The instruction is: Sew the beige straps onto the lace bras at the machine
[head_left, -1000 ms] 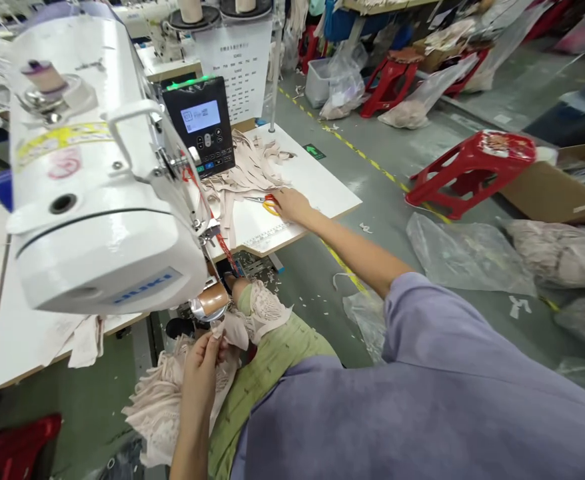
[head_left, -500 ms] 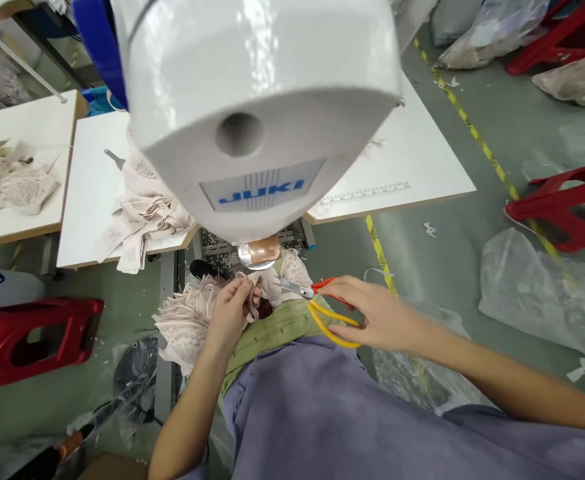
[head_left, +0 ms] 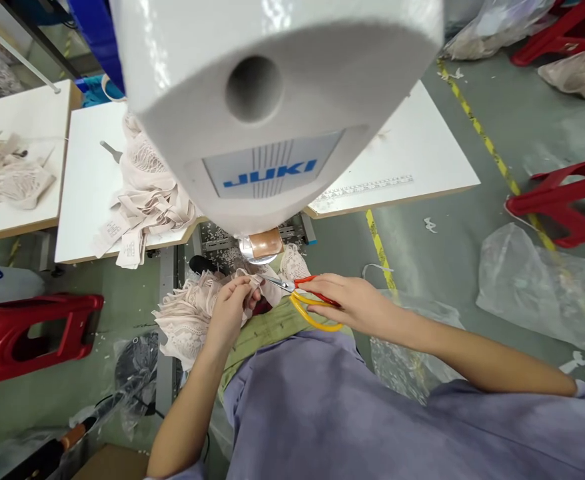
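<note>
My left hand [head_left: 230, 310] pinches the edge of a beige lace garment [head_left: 187, 320] that lies over my lap, just under the head of a white JUKI sewing machine [head_left: 267, 100]. My right hand [head_left: 350, 303] is closed on scissors [head_left: 305, 300] with red and yellow handles. Their metal blades point left and their tips reach the fabric beside my left fingers. My green trousers [head_left: 267, 330] show below the garment.
A white table [head_left: 412, 153] with a printed ruler stands behind the machine. A heap of beige lace pieces [head_left: 142, 200] lies on the table at left. Red stools [head_left: 27, 330] [head_left: 567, 203] and clear plastic bags [head_left: 537, 283] stand on the green floor.
My right hand picked the scissors off the table and carried them down to the garment at my left hand. My head swung left, over the front of the machine head.
</note>
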`<action>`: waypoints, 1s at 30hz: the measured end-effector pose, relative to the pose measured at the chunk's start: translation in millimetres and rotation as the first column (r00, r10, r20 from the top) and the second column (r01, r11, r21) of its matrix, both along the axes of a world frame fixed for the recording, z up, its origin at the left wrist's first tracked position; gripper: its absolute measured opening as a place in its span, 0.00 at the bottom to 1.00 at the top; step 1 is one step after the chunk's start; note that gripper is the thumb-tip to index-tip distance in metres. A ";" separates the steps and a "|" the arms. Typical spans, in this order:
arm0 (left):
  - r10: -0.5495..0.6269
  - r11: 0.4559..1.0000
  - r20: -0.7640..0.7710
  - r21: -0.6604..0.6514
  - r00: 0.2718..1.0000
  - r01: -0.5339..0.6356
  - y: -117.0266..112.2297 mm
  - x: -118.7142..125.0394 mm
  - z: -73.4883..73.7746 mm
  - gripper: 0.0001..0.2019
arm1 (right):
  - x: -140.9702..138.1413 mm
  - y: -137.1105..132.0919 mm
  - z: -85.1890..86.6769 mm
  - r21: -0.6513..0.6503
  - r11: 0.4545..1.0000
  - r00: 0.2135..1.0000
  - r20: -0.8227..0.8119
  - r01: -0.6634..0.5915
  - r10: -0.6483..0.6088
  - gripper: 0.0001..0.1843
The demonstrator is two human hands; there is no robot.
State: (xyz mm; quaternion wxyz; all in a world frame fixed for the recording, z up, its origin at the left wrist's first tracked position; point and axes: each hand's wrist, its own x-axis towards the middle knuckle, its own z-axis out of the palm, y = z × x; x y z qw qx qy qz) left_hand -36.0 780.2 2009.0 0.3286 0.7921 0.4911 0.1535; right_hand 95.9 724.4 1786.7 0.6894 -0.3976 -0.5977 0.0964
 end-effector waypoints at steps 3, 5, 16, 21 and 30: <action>0.033 0.997 0.080 -0.069 0.996 -0.027 1.3 -2.7 1.2 0.10 | 0.3 -5.5 -2.7 -0.054 0.997 0.991 -0.127 -0.052 0.044 0.19; 0.055 0.996 0.126 -0.073 0.991 -0.046 1.7 -4.3 1.6 0.14 | -1.3 -7.7 -2.8 -0.069 0.994 0.982 -0.178 -0.084 0.071 0.24; -0.006 0.989 -0.003 0.149 1.000 0.007 -3.0 -5.4 4.8 0.15 | -11.2 2.3 27.8 -0.072 0.989 0.981 -0.154 -0.131 0.119 0.26; -0.016 0.971 -0.083 0.236 0.996 0.035 0.0 -8.0 5.7 0.15 | -10.2 9.1 32.6 -0.088 0.983 0.978 -0.153 -0.159 0.145 0.23; 0.036 0.975 0.024 0.220 0.999 -0.040 -0.1 -6.9 -0.2 0.17 | -6.6 5.4 22.4 -0.062 0.989 0.981 -0.151 -0.134 0.123 0.18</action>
